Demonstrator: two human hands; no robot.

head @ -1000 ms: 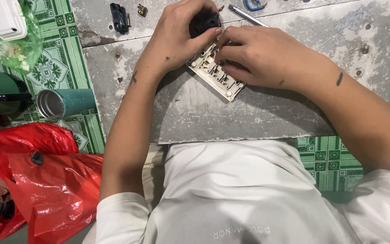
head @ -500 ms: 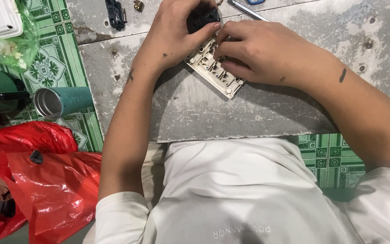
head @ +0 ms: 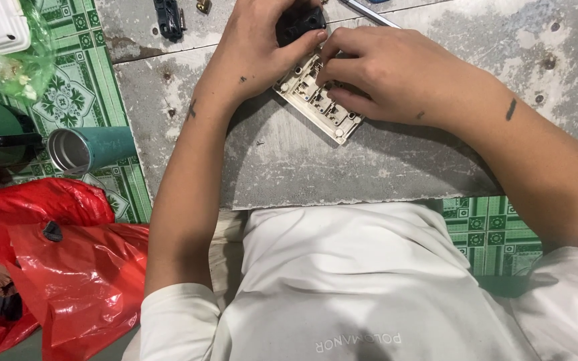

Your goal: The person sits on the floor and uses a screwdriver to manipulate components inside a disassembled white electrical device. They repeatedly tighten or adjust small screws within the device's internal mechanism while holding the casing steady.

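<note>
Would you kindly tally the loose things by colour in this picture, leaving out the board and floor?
Cream: 1, the switch frame under both hands
Black: 2, the part at the left hand, and the clip
Red: 1, the bag
Teal: 1, the cup
Total: 5

Cream switch frame (head: 319,100) looks like matt plastic; grey board (head: 369,167) rough, blotchy; red bag (head: 55,267) glossy, crinkled plastic.

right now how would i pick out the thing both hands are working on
On the grey slab, look at its upper middle, where the left hand and right hand meet. Beneath the fingers lies a cream rectangular switch plate, tilted, the only pale slotted piece there.
</note>
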